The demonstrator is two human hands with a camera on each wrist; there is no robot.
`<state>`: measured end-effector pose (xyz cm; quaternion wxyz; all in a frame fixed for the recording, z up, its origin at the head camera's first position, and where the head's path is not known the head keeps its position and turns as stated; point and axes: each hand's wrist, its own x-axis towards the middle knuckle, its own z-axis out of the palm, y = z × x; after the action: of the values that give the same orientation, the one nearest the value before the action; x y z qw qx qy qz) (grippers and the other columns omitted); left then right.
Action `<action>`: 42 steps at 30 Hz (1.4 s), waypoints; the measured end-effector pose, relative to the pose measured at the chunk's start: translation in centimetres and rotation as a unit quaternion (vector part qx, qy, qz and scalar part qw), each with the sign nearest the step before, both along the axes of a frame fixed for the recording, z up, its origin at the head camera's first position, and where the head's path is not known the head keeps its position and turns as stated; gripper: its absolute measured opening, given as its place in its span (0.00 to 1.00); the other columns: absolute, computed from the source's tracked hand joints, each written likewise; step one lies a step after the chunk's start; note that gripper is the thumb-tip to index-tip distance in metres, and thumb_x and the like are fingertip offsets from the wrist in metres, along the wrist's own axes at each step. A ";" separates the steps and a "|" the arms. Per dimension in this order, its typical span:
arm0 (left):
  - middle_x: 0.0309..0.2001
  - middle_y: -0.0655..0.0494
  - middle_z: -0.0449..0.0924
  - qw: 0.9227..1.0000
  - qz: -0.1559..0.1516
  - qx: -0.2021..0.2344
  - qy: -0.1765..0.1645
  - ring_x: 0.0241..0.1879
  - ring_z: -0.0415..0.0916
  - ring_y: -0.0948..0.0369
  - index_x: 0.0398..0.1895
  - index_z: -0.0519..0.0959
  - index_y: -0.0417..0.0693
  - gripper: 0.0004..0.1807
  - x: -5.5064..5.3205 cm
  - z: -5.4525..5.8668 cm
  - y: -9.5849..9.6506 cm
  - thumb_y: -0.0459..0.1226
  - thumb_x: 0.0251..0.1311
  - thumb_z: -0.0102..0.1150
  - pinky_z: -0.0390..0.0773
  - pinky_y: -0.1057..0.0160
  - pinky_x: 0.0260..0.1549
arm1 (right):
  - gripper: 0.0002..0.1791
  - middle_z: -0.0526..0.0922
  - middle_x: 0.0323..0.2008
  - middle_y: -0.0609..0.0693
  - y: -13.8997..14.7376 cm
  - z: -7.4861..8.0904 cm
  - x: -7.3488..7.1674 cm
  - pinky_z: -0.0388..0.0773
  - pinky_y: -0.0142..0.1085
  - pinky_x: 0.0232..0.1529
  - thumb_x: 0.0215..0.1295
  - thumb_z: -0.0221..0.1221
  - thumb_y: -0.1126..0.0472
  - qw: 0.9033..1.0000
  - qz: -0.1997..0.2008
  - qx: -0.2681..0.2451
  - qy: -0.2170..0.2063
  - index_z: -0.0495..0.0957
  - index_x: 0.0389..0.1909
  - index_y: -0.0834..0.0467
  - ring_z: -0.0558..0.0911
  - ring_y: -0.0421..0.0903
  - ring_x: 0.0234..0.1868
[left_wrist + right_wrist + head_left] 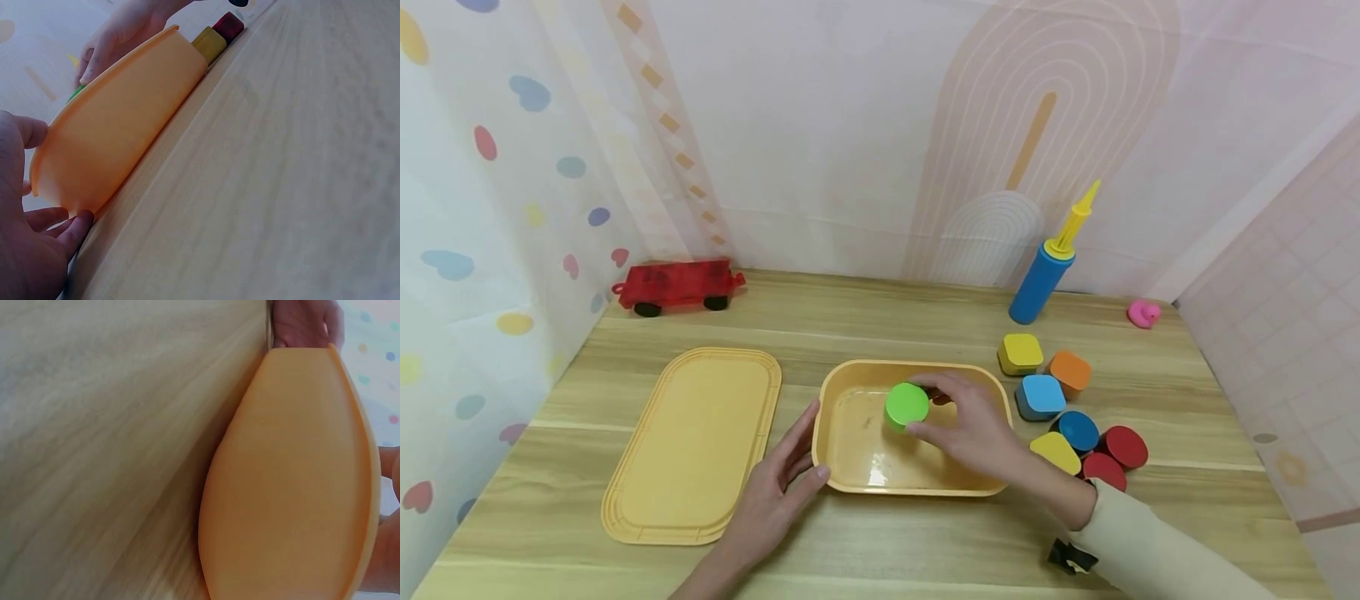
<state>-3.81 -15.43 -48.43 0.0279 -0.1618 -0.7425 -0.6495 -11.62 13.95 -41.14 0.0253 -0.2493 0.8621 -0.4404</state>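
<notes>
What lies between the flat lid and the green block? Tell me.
In the head view, the left hand and the tub's left side, which it grips.

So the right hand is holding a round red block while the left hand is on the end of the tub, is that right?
Not quite: the round block in the right hand is green, as the head view shows. The left hand is indeed on the tub's end.
</notes>
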 end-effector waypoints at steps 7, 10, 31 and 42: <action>0.85 0.39 0.61 1.000 0.000 0.000 -0.005 0.76 0.73 0.61 0.91 0.58 0.50 0.42 -0.1 0.0 -0.1 0.26 0.79 0.61 0.80 0.71 0.69 | 0.28 0.88 0.57 0.50 -1.4 -0.4 -0.6 0.90 0.48 0.60 0.66 0.80 0.62 1.000 0.010 0.009 -0.017 0.84 0.66 0.60 0.86 0.49 0.54; 0.85 0.37 0.61 1.000 0.000 0.000 -0.001 0.76 0.73 0.60 0.90 0.58 0.48 0.41 -0.2 0.1 -0.1 0.26 0.79 0.61 0.80 0.70 0.69 | 0.28 0.88 0.56 0.51 -1.9 -0.8 -1.2 0.90 0.45 0.59 0.66 0.79 0.63 1.000 0.019 0.008 -0.020 0.84 0.66 0.61 0.86 0.49 0.54; 0.84 0.36 0.62 1.000 -0.002 0.001 0.019 0.75 0.74 0.64 0.90 0.59 0.47 0.41 -0.1 0.5 0.1 0.23 0.78 0.59 0.80 0.72 0.68 | 0.29 0.87 0.53 0.51 -3.6 -2.0 -2.3 0.89 0.37 0.54 0.65 0.81 0.62 0.997 0.029 0.053 -0.050 0.84 0.64 0.64 0.85 0.46 0.51; 0.84 0.35 0.62 1.000 -0.005 0.003 0.018 0.75 0.74 0.64 0.90 0.58 0.47 0.42 -0.1 0.3 0.1 0.23 0.78 0.59 0.80 0.71 0.68 | 0.29 0.88 0.47 0.52 -4.2 -2.0 -2.5 0.86 0.33 0.43 0.62 0.82 0.64 0.998 0.025 0.044 -0.039 0.85 0.63 0.64 0.84 0.46 0.42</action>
<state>-3.95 -15.31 -48.11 0.0383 -0.1768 -0.7388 -0.6492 -14.16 9.72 -43.11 0.0811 -0.2523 0.8723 -0.4109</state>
